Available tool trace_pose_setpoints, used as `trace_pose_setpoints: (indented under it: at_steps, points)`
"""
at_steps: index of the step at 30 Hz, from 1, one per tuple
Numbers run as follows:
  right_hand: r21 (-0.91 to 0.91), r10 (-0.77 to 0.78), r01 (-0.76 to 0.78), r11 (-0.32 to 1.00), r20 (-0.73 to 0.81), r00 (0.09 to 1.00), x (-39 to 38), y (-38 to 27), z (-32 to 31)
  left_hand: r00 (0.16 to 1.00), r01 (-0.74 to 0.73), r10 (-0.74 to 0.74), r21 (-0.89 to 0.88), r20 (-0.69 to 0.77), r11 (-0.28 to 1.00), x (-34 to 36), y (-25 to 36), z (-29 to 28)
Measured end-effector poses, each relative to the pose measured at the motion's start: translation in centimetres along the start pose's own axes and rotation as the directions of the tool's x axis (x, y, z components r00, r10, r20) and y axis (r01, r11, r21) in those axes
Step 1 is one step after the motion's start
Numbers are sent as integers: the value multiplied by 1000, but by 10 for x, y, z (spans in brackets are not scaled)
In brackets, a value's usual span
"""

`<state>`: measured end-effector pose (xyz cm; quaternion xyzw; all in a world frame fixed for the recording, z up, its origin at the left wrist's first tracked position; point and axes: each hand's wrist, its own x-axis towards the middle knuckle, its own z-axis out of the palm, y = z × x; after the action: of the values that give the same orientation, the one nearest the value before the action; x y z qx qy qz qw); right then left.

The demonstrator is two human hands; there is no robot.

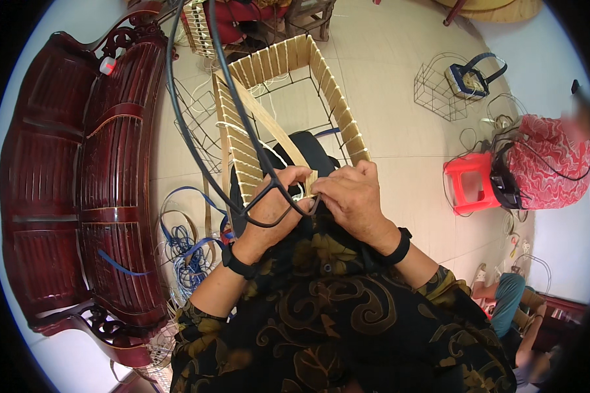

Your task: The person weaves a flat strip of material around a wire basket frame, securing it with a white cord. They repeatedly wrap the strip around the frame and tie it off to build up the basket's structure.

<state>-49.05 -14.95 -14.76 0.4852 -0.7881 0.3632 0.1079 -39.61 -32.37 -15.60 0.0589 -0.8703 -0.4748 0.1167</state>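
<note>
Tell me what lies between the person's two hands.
In the head view, a tan flat strip lies between the left hand and right hand.

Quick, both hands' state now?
Left hand: closed on the long, flat tan strip.
Right hand: closed at the same strip; exactly what it pinches cannot be told.

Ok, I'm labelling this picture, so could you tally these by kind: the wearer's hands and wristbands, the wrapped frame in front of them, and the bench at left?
Hands: 2 (left hand, right hand)
Wristbands: 2 (left wristband, right wristband)
Frame: 1
Bench: 1
Total: 6
</note>
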Motion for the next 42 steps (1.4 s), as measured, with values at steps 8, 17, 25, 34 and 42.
trace_pose_setpoints:
  at_steps: [8,17,25,34,42]
  points:
    - [-5,-7,7,1000,47,999,1,1,-3,989,-117,123,75,-77,990,1,3,3]
    - [-2,19,-19,1000,130,991,1,1,-5,980,-172,183,126,-82,977,0,-6,12]
    - [26,17,-20,999,93,996,1,2,-4,941,-193,238,196,-241,961,-8,2,19]
    - [106,10,-35,994,226,974,2,26,-38,935,-182,210,122,-287,976,-5,5,16]
    - [115,-128,113,987,131,983,9,40,-29,968,-125,146,112,-205,986,1,11,1]
